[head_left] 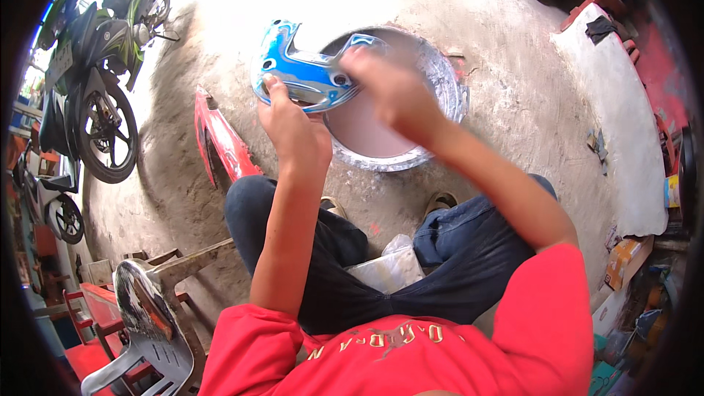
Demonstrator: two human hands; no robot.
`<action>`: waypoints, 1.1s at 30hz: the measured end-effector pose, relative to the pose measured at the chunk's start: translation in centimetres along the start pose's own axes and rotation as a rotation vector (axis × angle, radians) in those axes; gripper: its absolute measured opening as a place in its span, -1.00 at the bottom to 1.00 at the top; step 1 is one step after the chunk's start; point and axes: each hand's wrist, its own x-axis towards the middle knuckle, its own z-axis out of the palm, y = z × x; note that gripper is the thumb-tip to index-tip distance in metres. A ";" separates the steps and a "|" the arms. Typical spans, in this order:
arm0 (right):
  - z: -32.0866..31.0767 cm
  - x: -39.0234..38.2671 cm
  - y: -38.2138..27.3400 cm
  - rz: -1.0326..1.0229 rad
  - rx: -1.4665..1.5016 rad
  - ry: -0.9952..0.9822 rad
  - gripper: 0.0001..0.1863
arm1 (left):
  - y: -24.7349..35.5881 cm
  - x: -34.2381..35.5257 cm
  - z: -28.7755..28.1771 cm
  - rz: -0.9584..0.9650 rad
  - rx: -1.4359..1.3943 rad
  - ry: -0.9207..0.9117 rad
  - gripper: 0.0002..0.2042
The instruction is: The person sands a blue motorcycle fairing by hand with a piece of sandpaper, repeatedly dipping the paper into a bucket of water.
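My left hand (pixel 293 125) grips a blue-and-silver plastic panel (pixel 297 70) with round holes, thumb on its face, above a round metal basin (pixel 447 125) of murky pinkish liquid. At the panel's right part is my right hand (pixel 389 92), blurred by motion, with fingers curled; whatever is in them cannot be made out. On the concrete floor left of the basin lies a red plastic panel (pixel 236 148).
Two parked motorbikes (pixel 103 114) stand at the left. A grey plastic chair (pixel 158 345) and wooden pieces are at lower left. Along the right are a white slab (pixel 616 132), a cardboard box (pixel 623 264) and clutter. A pale container (pixel 374 271) lies between my legs.
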 end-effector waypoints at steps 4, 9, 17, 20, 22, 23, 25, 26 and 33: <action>-0.3 0.5 0.7 0.106 -0.061 -0.014 -0.49 | 1.0 -0.7 0.9 -0.009 0.029 0.049 -0.70; -1.1 1.1 0.5 0.088 -0.040 -0.083 -0.61 | -0.3 0.4 -0.2 -0.059 -0.020 0.013 -0.69; 0.4 0.2 -1.1 -0.019 -0.033 -0.034 -0.60 | -1.0 1.2 -1.2 -0.087 -0.029 -0.002 -0.69; -1.2 1.0 1.2 0.325 -0.081 -0.221 -0.58 | -0.8 -0.2 0.0 -0.074 -0.029 0.030 -0.70; -0.1 -0.5 -1.4 0.017 -0.044 -0.068 -0.54 | -1.1 0.2 0.0 -0.057 -0.017 0.048 -0.69; 0.9 -1.2 -3.2 -0.051 0.036 -0.032 -0.54 | -0.9 0.4 -0.7 -0.054 -0.004 -0.032 -0.69; 0.8 -0.4 -1.8 -0.008 0.046 -0.061 -0.54 | -1.0 0.7 -0.9 -0.054 -0.027 0.004 -0.71; 0.4 0.2 -0.4 0.034 0.045 -0.099 -0.53 | -1.1 0.7 -0.7 -0.060 -0.063 0.039 -0.73; 0.8 -0.4 -3.1 -0.065 0.078 -0.066 -0.57 | -1.2 0.9 -1.1 -0.020 -0.024 0.012 -0.70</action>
